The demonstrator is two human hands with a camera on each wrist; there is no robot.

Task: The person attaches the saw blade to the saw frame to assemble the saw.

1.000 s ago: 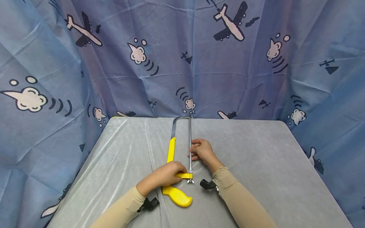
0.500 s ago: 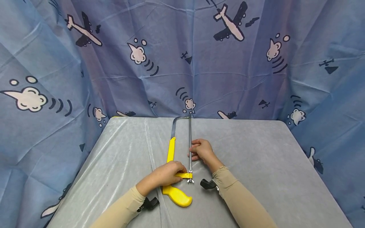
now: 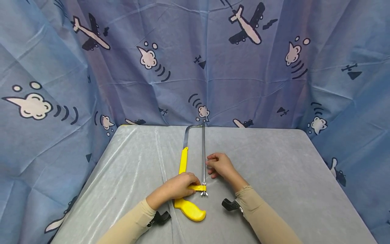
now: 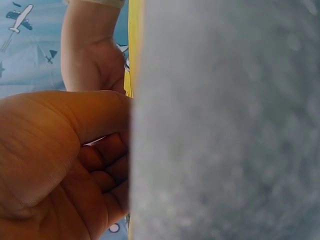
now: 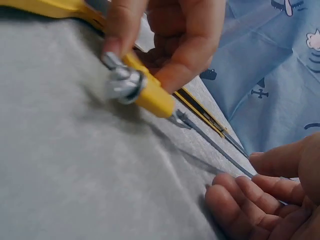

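The left hand [image 3: 182, 185] is clamped with curled fingers and thumb on the saw [image 3: 183, 161] at its near bracket [image 3: 199, 187]. The right hand [image 3: 221, 166] lies just right of the blade [image 3: 203, 152], fingers loosely bent, thumb and forefinger apart, holding nothing; in the head view a slim gap shows, though the right wrist view leaves contact hard to judge. The saw is in the middle of the table [image 3: 259, 162], pointing away, its frame left of the blade, its handle [image 3: 192, 210] and wing nut [image 3: 204, 194] near.

The likeliest trouble, I judge, is a cut or scrape: the right fingertips are so close to the blade that a small twist of the saw could bring the two together. Only the left hand steadies the saw, from the near half, so a push on the blade might swing the far end sideways. A knock on the wing nut, just beside the left thumb, could alter the blade's tension.

The far end reaches the table's far edge, with the curtain [image 3: 170, 67] behind it; a push forward would soon meet cloth. The right and left edges are well apart from the saw, so sideways room is generous. The near side gives room too, except that the left wrist camera [image 3: 161, 218] is near the handle.
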